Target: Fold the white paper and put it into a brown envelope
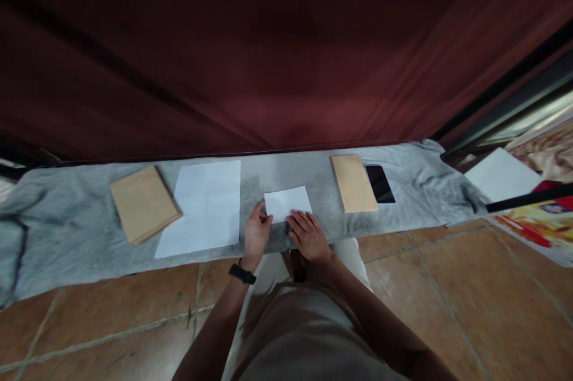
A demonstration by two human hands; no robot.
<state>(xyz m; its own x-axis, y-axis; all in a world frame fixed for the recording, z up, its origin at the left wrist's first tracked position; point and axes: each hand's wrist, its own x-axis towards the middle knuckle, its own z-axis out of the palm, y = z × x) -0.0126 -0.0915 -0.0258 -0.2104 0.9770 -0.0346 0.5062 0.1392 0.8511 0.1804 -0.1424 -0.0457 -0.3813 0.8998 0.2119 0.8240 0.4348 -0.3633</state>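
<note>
Left grip [256, 230], seen from the head camera, has its thumb and forefinger curled around the lower left corner of a small white paper [285, 202]; whether they truly pinch it I cannot tell. Right grip [311, 240] lies spread, fingers resting flat on the paper's lower right part. The paper sits on the bench [295, 169], straight in front of the person and close to its near edge; one layer or several, I cannot make out.

The likeliest trouble is slipping or skewing: the grey cloth beneath is soft and rumples, so uneven pressure from the two sides could drag the paper askew or crease it. With the near edge so close, a pull toward the body might also carry it off.

Just left lies a large white sheet [212, 208], one corner under a stack of brown envelopes [142, 202]. To the right are a tan envelope [355, 184] and, just beside it, a dark-screened phone [380, 184]. A dark red curtain [286, 52] rises behind the bench and would limit any reach that way. The right fingers themselves hide part of the paper's lower edge.
</note>
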